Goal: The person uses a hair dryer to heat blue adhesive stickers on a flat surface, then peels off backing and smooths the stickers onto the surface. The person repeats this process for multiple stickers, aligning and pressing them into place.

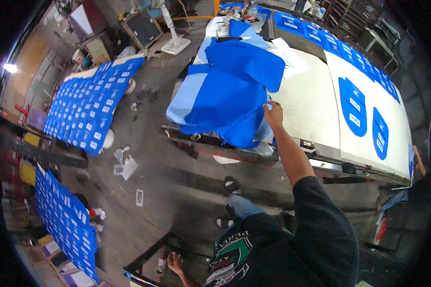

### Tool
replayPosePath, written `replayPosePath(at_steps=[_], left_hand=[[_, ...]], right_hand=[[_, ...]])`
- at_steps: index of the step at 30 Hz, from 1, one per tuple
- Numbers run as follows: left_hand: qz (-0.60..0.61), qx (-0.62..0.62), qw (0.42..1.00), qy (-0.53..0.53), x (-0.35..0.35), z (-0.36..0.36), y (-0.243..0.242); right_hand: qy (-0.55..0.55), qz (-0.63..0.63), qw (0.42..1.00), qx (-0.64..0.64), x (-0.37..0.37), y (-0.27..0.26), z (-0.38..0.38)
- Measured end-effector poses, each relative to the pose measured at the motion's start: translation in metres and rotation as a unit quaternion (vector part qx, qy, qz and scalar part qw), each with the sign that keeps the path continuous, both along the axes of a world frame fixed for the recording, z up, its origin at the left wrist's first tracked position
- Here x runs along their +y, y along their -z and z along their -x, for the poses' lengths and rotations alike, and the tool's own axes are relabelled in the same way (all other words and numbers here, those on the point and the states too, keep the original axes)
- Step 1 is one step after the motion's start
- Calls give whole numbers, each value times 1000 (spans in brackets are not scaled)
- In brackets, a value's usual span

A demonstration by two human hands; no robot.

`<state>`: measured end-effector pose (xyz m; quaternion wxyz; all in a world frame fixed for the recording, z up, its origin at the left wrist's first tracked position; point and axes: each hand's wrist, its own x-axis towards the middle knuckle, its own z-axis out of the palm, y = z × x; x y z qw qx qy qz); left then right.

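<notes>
My right hand [274, 114] reaches over the long table and pinches the right edge of a heap of blue fabric pieces [230, 97], some showing a light blue side. To its right, printed blue fabric pieces [355, 107] with white lettering lie on the pale table top [305, 104]. White paper sheets [291, 61] lie partly beside the heap. Low at the bottom, my left hand [175, 262] is loosely curled with its fingers somewhat apart, seemingly holding nothing, above a dark framed panel [151, 254] and near a small cylindrical object [160, 267].
Another person's hand [419, 161] is at the table's far right end. Two racks covered with printed blue pieces [89, 100] [64, 222] stand left. Paper scraps [129, 166] lie on the floor. A white stand base [176, 45] and a leaning dark board [142, 30] are beyond.
</notes>
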<state>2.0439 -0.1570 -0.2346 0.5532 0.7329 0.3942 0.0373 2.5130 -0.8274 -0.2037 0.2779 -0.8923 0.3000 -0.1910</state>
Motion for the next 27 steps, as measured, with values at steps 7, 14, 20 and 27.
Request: replayPosePath(at_steps=[7, 14, 20, 27], left_hand=[[-7, 35, 999, 16, -49, -127, -15], [-6, -59, 990, 125, -184, -342, -108], [97, -153, 935, 305, -339, -535, -130], [-54, -220, 877, 424, -442, -686, -88]], right_hand=[[-78, 194, 977, -31, -10, -27, -151], [-298, 249, 919, -62, -53, -46, -204], [-429, 89, 893, 102, -15, -53, -27], [-242, 140, 955, 95, -78, -35, 17]])
